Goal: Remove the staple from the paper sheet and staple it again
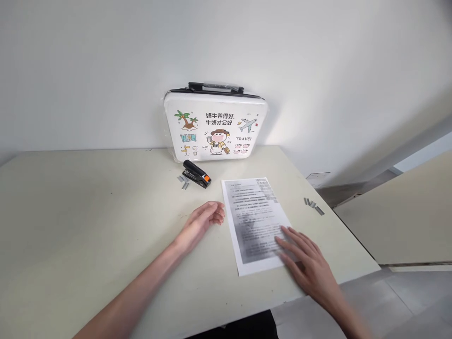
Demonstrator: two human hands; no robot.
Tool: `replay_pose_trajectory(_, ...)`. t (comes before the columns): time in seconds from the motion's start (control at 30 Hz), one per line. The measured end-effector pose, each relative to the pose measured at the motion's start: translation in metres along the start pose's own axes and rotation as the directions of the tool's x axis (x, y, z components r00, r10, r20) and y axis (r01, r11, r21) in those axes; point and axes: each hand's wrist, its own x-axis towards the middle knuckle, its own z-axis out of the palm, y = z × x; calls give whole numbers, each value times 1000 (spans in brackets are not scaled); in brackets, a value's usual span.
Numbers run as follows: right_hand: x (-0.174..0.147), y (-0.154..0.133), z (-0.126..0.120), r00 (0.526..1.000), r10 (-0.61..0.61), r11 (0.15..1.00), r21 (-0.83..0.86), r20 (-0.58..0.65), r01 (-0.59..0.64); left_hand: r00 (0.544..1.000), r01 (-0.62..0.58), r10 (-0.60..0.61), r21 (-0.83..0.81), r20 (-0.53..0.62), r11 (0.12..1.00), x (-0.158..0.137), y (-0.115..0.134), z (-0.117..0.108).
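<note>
A printed sheet of paper (252, 221) lies on the table, covered with text and a dark grey shaded area. My right hand (305, 259) rests over its lower right edge with fingers spread, blurred by slight motion. Beside the left edge of the paper is my left hand (206, 219), its fingers loosely curved and nothing visible in them. Further back sits a black stapler (197, 174) with an orange patch at its near end. Several strips of staples (184, 181) lie just left of the stapler.
A white carrying case (217, 125) with cartoon prints and a black handle stands against the wall. More staple strips (313, 205) lie near the right edge of the table (88, 226). A pale panel (406, 216) stands beyond that edge, above a grey tiled floor.
</note>
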Motion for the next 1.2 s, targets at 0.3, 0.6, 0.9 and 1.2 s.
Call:
replay_pose_trajectory(0.3,-6,-91,5,974,-205,976,89,91,197,953,-304,241,597,185,742,-9,-5,0)
replay_pose_trajectory(0.6,26,-158,24,938,-329,937,161,112,309,935,-350,223,820,276,454,-13,-14,-9)
replay_pose_trajectory(0.9,27,-181,48,934,-343,936,126,104,330,955,-210,263,939,138,271,-3,-18,-33)
replay_pose_trajectory(1.2,31,-182,48,935,-346,930,158,80,331,962,-265,136,931,238,251,-2,-11,-58)
